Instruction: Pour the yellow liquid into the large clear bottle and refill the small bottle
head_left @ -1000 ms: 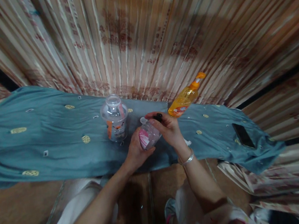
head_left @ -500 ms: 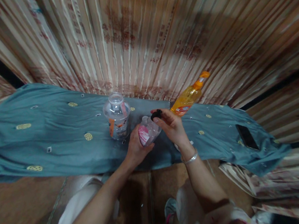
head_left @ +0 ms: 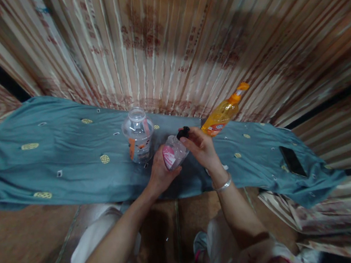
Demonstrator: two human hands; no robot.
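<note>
My left hand (head_left: 161, 171) is wrapped round a clear plastic bottle (head_left: 176, 152) with a pink and white label, tilted to the right above the cloth. At the bottle's upper end, my right hand (head_left: 202, 147) pinches a small black cap (head_left: 182, 133) between thumb and fingers. Whether the cap touches the bottle's mouth I cannot tell. To the left of my hands stands a larger clear jar (head_left: 139, 136) with an open neck and an orange printed pattern. Just beyond my right hand is a pump bottle (head_left: 221, 117) of yellow-orange liquid.
A teal patterned cloth (head_left: 79, 171) covers the long narrow table. A black phone (head_left: 292, 161) lies on it at the right. Behind the table hangs a pleated curtain (head_left: 157, 47). Something small and white (head_left: 225, 167) shows beside my right wrist.
The whole view has shifted slightly. Both hands keep nearly the same grip, and the bottle and black cap have barely moved.
</note>
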